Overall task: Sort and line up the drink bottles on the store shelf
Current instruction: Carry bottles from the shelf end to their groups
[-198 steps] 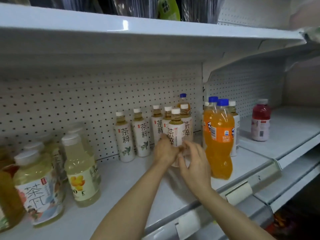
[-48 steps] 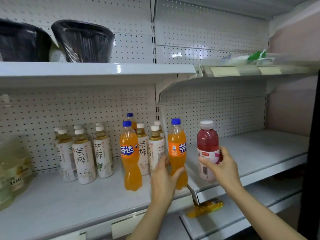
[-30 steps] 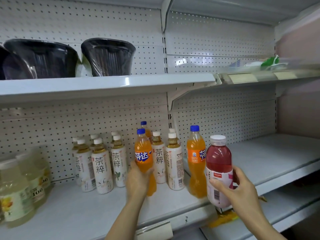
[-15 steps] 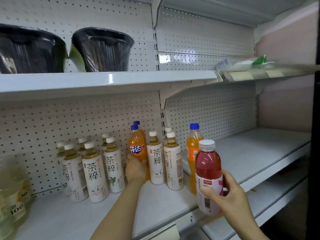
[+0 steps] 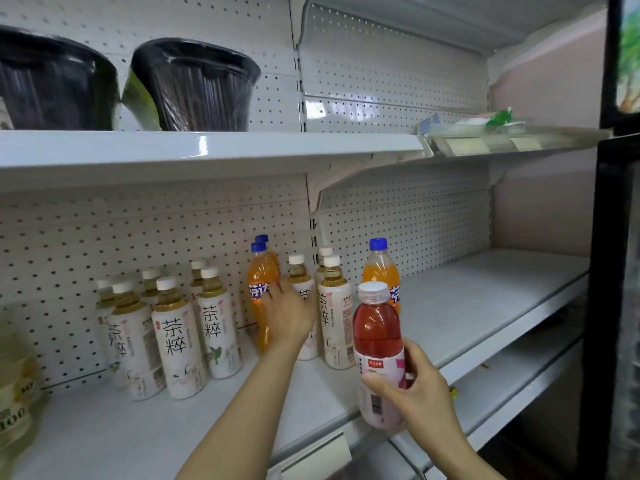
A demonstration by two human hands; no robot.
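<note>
On the middle shelf, left bay, your left hand reaches in among the bottles, its fingers against the front orange soda at label height. Whether they wrap the bottle or only press its side cannot be told; the back of the hand hides the grip. The likely reason for the contact: that soda stands between two groups of tea bottles, so it wants moving out to join its kind.

Your right hand curls round the lower half of the red drink, thumb across the label, holding it upright and clear of the shelf, out in front of the edge. Held low on the body, the cap and label stay visible, and the bottle is ready to be set down base first.

Layout noted:
- Left tea group: rows running front to back, labels facing out, fairly tidy.
- Front orange soda with a second soda directly behind it, only the blue cap and shoulder showing.
- Right tea group: a few bottles, interrupting the sodas.
- Third soda stands apart to the right, partly hidden behind the red drink.
- Pale yellow bottles at far left, blurred.
- Right bay shelf bare where visible; probably the home for the red drink.
- Top shelf: black wrapped tubs, not part of the job.

Judgement: sorting is partway. Sodas remain split by tea.
</note>
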